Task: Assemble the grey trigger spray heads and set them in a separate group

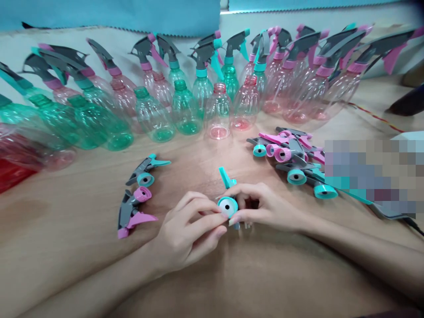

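Observation:
A trigger spray head (227, 206) with a turquoise collar and turquoise trigger is held above the table, its collar opening facing me. Inside the collar sits a white disc with a dark hole. My right hand (256, 204) grips the spray head from the right, thumb and fingers closed round it. From the left, my left hand (190, 227) has its fingertips pressed on the collar's lower left rim. Left of my hands lie two more spray heads, one grey and turquoise (145, 176), one grey and pink (132, 214).
A pile of spray heads (294, 150) lies on the right. Green bottles (187, 110) and pink bottles (217, 115) stand across the back, many with spray heads fitted. A red item (16, 163) is at the left edge. A twisted cable (377, 115) runs at the right.

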Demonstrator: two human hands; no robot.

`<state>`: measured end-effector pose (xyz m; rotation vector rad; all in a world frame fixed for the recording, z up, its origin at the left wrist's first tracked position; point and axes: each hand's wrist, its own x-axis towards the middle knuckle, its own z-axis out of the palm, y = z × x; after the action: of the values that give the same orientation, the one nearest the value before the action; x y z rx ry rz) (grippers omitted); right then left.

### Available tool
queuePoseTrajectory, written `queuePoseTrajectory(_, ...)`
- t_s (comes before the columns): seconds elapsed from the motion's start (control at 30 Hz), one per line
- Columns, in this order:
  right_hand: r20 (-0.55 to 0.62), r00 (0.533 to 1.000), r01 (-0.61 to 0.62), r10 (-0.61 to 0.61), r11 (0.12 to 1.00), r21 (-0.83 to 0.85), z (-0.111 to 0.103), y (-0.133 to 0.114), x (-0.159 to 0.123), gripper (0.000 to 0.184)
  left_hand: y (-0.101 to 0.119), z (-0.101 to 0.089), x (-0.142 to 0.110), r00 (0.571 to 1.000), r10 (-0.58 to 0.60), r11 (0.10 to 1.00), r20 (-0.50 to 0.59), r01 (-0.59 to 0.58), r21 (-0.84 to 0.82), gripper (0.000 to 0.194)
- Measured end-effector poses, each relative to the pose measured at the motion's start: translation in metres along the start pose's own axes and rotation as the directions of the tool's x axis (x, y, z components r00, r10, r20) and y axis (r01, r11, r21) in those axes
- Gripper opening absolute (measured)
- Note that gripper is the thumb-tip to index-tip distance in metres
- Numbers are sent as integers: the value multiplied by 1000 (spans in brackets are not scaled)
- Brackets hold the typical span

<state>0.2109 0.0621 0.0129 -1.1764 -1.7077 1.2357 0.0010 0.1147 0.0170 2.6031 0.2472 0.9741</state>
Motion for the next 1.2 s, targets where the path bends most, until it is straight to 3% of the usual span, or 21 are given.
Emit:
queuePoseTrajectory(0.43, 14, 999, 49, -48, 998, -42, -1, 3, 0, 35, 4, 3, 3, 999, 38, 989, 5, -38, 143, 17)
queuePoseTrajectory(0.77, 21, 998, 59, -58, 996, -60, -1, 2, 0, 34, 4, 3, 4, 996, 8, 988, 85, -22, 156, 20)
queuePoseTrajectory(1.2, 10, 997, 81, -80, 995, -52, -1, 4, 0, 34, 4, 3, -1, 997, 74, 954, -37, -60, 293, 16)
